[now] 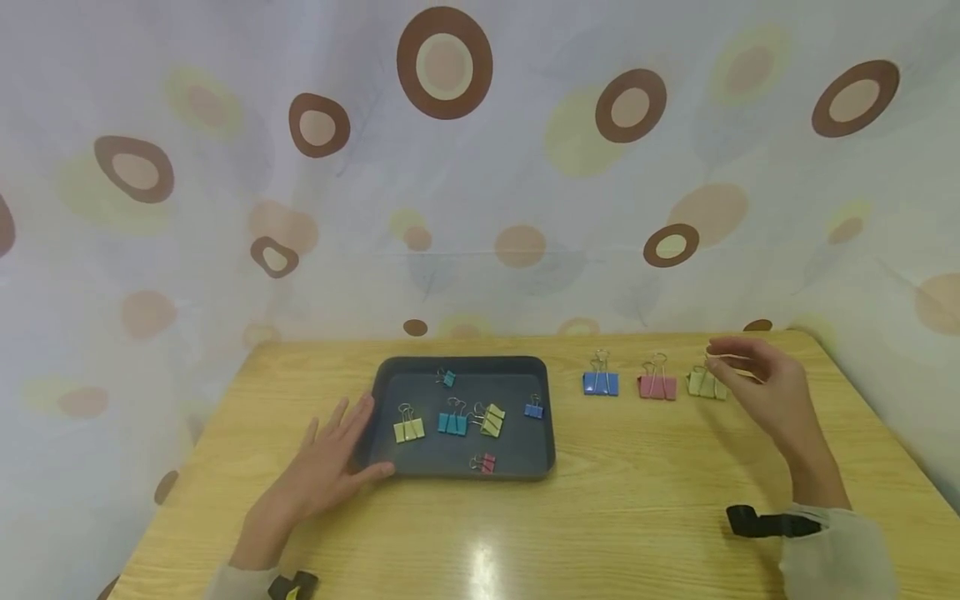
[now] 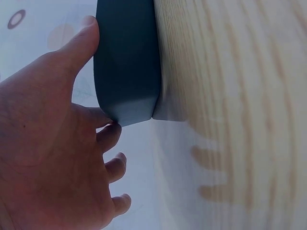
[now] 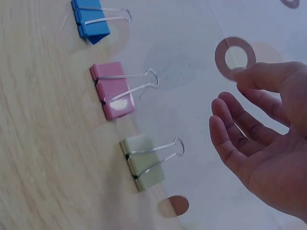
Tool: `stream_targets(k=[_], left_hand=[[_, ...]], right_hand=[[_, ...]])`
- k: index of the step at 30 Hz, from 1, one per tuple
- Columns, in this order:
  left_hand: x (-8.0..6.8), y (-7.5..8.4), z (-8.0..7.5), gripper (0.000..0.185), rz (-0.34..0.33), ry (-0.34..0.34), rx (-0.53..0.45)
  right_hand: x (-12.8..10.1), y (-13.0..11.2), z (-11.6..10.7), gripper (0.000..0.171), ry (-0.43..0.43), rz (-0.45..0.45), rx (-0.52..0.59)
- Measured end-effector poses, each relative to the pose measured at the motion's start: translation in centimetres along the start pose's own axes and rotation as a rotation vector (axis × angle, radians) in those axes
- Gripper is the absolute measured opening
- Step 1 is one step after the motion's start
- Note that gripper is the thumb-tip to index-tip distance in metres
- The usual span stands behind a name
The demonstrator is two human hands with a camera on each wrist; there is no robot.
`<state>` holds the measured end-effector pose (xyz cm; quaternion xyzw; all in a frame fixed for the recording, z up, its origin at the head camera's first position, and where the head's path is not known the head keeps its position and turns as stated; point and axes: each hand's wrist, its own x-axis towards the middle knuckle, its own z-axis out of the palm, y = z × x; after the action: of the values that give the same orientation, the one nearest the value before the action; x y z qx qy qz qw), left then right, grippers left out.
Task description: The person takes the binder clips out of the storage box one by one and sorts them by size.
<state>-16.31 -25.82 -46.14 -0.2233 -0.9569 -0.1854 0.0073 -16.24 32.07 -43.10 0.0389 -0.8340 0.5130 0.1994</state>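
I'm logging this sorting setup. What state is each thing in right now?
Tray: flat on the table, left hand against its left wall, six clips inside.
Blue clip: on the table, handles up.
Pink clip: on the table, beside the blue one.
Green clip: on the table, last in the row, not held.
Left hand: open, touching the tray.
Right hand: open, empty, by the green clip.

Your left wrist view only catches one rounded corner of the dark grey plastic tray (image 2: 127,62) against your left hand's (image 2: 53,143) thumb, the rest runs off the top edge, so nothing inside shows. Your right hand (image 3: 268,143) gets cut by the right edge too. Wood beyond your fingertips is blurry.
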Motion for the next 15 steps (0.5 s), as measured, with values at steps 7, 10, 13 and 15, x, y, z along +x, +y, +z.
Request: stream_targets(k=[7, 10, 13, 15], left_hand=[[-0.3, 0.7, -0.7, 0.098, -0.016, -0.004, -0.005], [-0.4, 0.8, -0.9, 0.098, -0.026, -0.019, 0.006], [-0.3, 0.7, -0.7, 0.099, -0.018, -0.007, 0.008], [-0.2, 0.4, -0.4, 0.099, -0.007, -0.002, 0.004]], right_hand=[[0.0, -2.3, 2.7, 0.033, -0.091, -0.100, 0.031], [-0.1, -3.1, 4.2, 0.033, -0.125, -0.122, 0.051], [-0.1, -3.9, 5.4, 0.034, -0.168, -0.129, 0.102], [-0.1, -4.4, 6.2, 0.035, -0.188, -0.134, 0.130]])
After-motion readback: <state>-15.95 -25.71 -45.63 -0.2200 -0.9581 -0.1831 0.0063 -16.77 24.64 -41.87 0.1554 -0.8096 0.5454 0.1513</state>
